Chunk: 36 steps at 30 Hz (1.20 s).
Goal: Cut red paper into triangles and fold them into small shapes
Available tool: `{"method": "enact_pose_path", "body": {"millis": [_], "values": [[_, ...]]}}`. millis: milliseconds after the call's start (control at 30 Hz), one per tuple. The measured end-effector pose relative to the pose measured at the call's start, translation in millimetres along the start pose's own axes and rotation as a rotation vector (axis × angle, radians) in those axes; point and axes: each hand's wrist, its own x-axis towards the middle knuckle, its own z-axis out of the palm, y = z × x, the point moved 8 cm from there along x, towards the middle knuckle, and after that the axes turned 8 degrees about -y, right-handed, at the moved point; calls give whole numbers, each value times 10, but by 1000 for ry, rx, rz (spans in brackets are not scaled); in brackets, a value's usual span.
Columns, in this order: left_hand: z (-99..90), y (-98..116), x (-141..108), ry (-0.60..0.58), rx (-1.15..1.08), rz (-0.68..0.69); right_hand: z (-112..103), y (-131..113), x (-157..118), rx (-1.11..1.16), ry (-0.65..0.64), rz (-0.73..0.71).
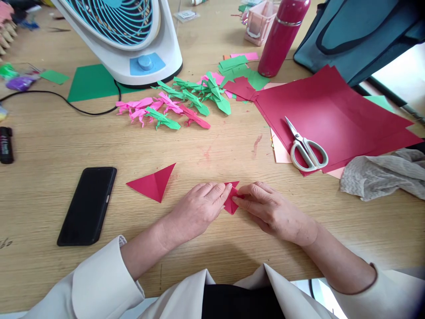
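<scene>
Pinching a small red folded paper (231, 200) at lower centre, the left hand (197, 212) and right hand (270, 210) press fingertips together on it. Left of them lie a red paper triangle (153, 182) and black phone (88, 205); farther, scissors (306, 148) on red sheets (335, 110).

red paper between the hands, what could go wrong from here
The small red paper is pinched by the fingertips of both the left hand and right hand, which hide most of it, so a crease might land off line. The fan sits close behind the folded figures; if running, it could scatter them.
</scene>
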Motion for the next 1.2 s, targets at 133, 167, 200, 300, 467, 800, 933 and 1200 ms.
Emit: {"method": "enact_pose_path", "body": {"millis": [133,167,200,300,467,800,933,1200], "values": [[8,2,2,-6,7,3,3,0,1,0,-2,-4],[10,2,4,-12,10,1,-2,-3,3,2,2,-8],[8,1,7,-17,13,-1,-8,-6,5,4,7,-12],[2,9,18,-32,22,-2,-26,-18,13,4,20,-22],[8,12,27,-42,30,-14,-30,-26,19,-2,13,-28],[8,18,28,-3,22,-6,-41,-31,21,-2,26,-29],[-6,23,35,10,9,1,-49,-26,19,13,31,-22],[-24,36,-26,6,27,69,-44,-22,16,26,23,-28]]}}
